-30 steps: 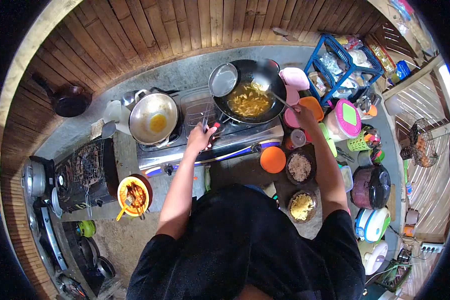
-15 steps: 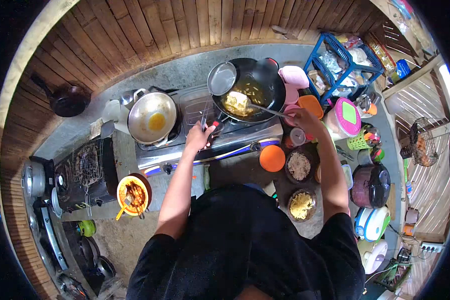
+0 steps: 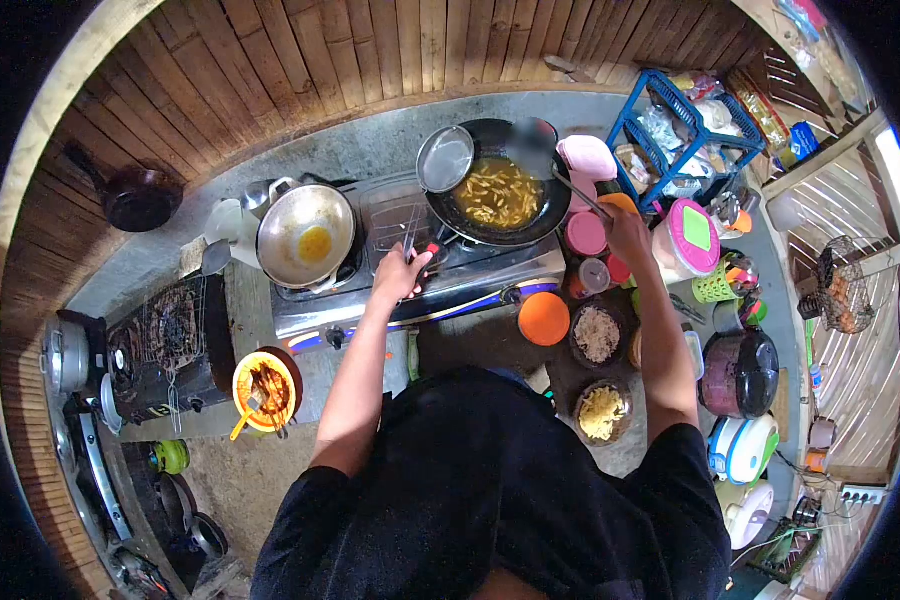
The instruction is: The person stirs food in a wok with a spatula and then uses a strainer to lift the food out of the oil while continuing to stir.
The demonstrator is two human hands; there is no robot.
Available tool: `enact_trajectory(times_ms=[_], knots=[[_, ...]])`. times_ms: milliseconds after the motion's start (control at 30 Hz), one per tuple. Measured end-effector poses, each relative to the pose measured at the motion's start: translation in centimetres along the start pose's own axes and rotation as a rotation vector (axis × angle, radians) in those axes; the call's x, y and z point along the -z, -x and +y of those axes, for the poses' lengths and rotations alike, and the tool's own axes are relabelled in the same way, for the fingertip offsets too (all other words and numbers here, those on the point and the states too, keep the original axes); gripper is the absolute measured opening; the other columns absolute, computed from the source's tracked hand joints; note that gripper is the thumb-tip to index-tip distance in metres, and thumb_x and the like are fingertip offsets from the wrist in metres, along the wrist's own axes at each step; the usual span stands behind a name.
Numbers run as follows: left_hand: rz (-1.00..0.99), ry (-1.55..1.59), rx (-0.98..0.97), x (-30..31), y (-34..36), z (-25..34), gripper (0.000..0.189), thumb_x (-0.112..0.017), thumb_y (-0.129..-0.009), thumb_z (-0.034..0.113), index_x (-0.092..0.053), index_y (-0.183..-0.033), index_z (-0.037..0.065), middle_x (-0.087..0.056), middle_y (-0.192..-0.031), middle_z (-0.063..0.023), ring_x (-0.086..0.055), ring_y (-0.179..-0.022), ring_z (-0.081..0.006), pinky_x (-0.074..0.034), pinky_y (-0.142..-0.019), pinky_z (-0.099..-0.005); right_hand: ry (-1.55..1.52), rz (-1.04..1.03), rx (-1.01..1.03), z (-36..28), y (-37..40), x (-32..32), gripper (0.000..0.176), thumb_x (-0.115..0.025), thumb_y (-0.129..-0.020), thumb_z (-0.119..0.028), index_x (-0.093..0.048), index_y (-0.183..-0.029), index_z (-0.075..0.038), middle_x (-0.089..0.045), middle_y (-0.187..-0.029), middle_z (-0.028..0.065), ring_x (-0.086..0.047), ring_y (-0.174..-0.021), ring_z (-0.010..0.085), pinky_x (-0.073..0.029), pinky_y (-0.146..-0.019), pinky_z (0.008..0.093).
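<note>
The one camera sits on the person's head, looking forward and steeply down past the black shirt (image 3: 490,470). Its very wide round view bends the plank wall (image 3: 390,50) into an arch and leaves dark corners. The stove (image 3: 420,290) falls near the middle, both hands within sight; no second view shares any of this.

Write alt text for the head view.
A person's right hand holds a long-handled utensil over a dark wok of pale strips in liquid, on a stove beside a lighter pan; the left hand holds a metal tool.
</note>
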State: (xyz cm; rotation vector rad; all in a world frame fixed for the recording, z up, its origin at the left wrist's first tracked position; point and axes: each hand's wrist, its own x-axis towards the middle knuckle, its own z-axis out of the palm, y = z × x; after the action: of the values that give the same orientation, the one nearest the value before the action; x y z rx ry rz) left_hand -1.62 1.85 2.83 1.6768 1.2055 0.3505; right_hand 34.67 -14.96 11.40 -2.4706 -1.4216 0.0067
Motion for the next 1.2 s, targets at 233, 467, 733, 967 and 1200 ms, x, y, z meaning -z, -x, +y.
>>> enact_trajectory(times_ms=[233,467,733,967,1200], knots=[[-0.005,0.017,0.015,-0.1,0.2,0.3,0.034,-0.064,-0.087,0.033,-0.047,-0.089,0.004,-0.063,-0.063,-0.0062,-0.060,-0.044,-0.0147,-0.046,-0.038,-0.0287,-0.029,-0.222,0.103,2.3,-0.5,-0.3,0.028,-0.056,-0.087,-0.016,-0.063,-0.113,-0.010,-0.066,-0.095,0.0180,-0.065,-0.086,0.0335,-0.051,-0.075,0.0431],[0.000,-0.033,0.039,0.1,0.8,1.2,0.036,-0.063,-0.089,0.035,-0.046,-0.089,0.004,-0.062,-0.064,-0.0068,-0.058,-0.043,-0.0146,-0.044,-0.037,-0.0298,-0.452,-0.468,0.193,1.5,0.1,-1.9,0.023,-0.058,-0.088,-0.008,-0.065,-0.109,-0.004,-0.069,-0.090,0.0081,-0.065,-0.078,0.0168,-0.050,-0.068,0.0296],[-0.007,-0.013,0.021,0.2,0.5,0.8,0.035,-0.065,-0.087,0.035,-0.047,-0.090,0.004,-0.064,-0.064,-0.0065,-0.059,-0.044,-0.0141,-0.046,-0.038,-0.0277,-0.589,-0.425,0.116,-0.1,-0.1,-0.8,0.024,-0.058,-0.087,-0.010,-0.064,-0.110,-0.006,-0.066,-0.085,0.0093,-0.062,-0.077,0.0181,-0.049,-0.069,0.0332],[-0.004,-0.008,0.016,0.1,0.3,0.4,0.036,-0.065,-0.086,0.036,-0.048,-0.090,0.004,-0.063,-0.064,-0.0061,-0.061,-0.045,-0.0144,-0.047,-0.038,-0.0277,-0.253,0.013,0.092,-0.2,0.1,-2.3,0.026,-0.054,-0.090,-0.018,-0.063,-0.113,-0.009,-0.066,-0.079,0.0168,-0.065,-0.071,0.0311,-0.050,-0.063,0.0420],[0.000,0.006,0.006,0.1,0.5,0.5,0.035,-0.065,-0.087,0.035,-0.048,-0.090,0.004,-0.063,-0.064,-0.0061,-0.061,-0.045,-0.0150,-0.046,-0.038,-0.0277,-0.070,0.108,-0.018,-0.6,0.2,-6.0,0.026,-0.049,-0.091,-0.018,-0.064,-0.110,-0.010,-0.065,-0.092,0.0212,-0.062,-0.086,0.0415,-0.050,-0.072,0.0498]])
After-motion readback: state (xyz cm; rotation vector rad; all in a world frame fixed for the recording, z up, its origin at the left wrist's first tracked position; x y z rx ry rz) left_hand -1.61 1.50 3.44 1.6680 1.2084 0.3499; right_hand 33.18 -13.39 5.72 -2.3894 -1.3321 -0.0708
